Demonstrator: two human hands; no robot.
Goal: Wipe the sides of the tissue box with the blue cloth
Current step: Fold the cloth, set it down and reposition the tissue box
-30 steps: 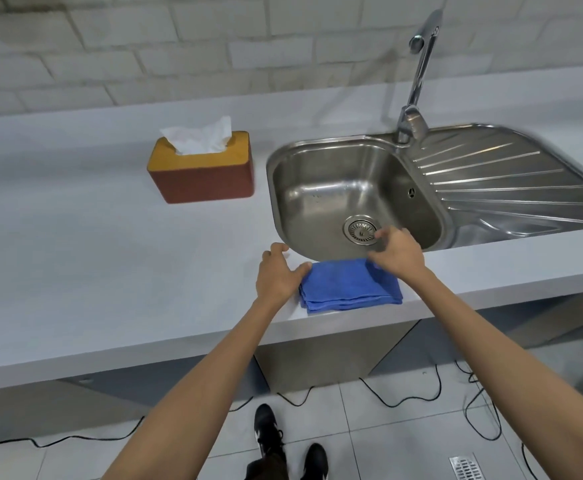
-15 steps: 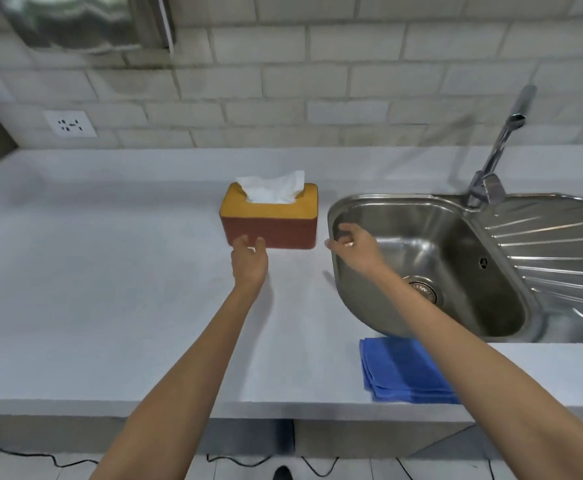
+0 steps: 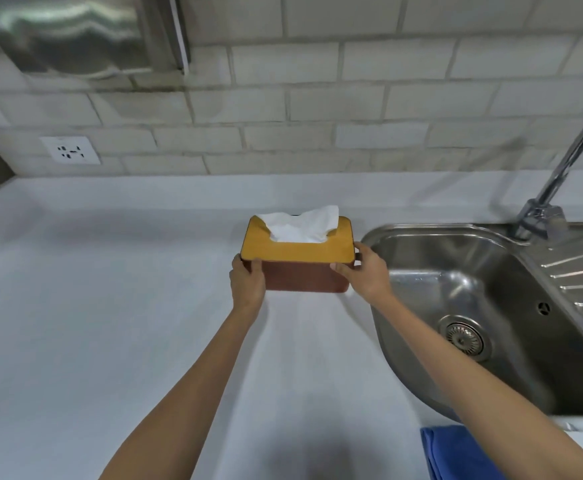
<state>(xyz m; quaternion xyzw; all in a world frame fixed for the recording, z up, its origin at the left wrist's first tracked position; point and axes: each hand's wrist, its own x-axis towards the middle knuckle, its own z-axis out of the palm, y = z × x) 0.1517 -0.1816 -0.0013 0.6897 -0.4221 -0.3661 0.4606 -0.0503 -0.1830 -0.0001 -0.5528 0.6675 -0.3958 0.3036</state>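
The tissue box (image 3: pixel 298 263) has red-brown sides and a yellow top, with a white tissue sticking up from its slot. It sits on the white counter (image 3: pixel 110 306) just left of the sink. My left hand (image 3: pixel 247 284) grips its left end and my right hand (image 3: pixel 364 271) grips its right end, thumbs on the front edge. The folded blue cloth (image 3: pixel 456 452) lies on the counter's near edge at the bottom right, partly hidden under my right forearm; neither hand touches it.
A steel sink (image 3: pixel 473 306) with a drain and ribbed draining board fills the right side, its tap (image 3: pixel 556 188) at the back. A wall socket (image 3: pixel 70 150) sits on the tiled wall at left, below a steel cabinet or dispenser (image 3: pixel 75 32).
Both hands left the blue cloth and reached forward to the tissue box; now each hand has closed on one end of it. The view has moved closer to the box.
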